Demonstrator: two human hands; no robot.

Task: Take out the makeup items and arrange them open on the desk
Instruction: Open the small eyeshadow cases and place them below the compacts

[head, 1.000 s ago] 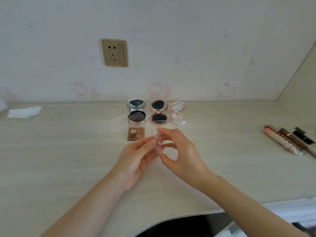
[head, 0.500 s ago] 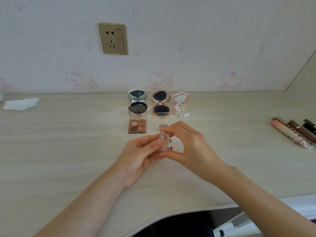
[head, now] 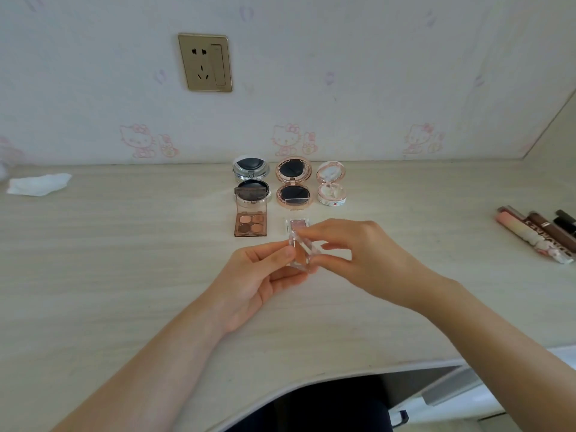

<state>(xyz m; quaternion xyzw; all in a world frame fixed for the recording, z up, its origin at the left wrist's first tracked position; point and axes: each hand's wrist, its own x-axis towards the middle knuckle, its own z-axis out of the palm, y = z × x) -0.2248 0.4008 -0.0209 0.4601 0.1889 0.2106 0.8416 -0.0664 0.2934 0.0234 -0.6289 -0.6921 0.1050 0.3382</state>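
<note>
Eyeshadow case (head: pixel 301 251), small, square and clear plastic with a pinkish-brown pan inside, sits between both hands just above the desk (head: pixel 124 260). It is hinged partly open, the lid tilted up. The left hand (head: pixel 258 282) pinches its near left edge with thumb and fingertips; the right hand (head: pixel 352 260) grips the lid's far edge with curled fingers.

Just behind it lies another small clear case (head: pixel 297 224) holding glittery pink powder, partly hidden by the right hand. To its left, a brown four-colour palette (head: pixel 250 224) lies open with its tinted see-through lid upright. Behind, near the wall, three round compacts stand open in a row: a shiny silver compact (head: pixel 251 177), a rose-gold compact (head: pixel 294 182) with dark insides, and a smaller pink-and-white compact (head: pixel 331 183).

Several slim tubes (head: pixel 536 235), pink, brown and black, lie side by side at the far right. A crumpled white tissue (head: pixel 39 183) lies far left. The desk is pale, wood-grained and smooth. A brass-coloured wall socket (head: pixel 205 62) is set in cartoon-cat wallpaper.
</note>
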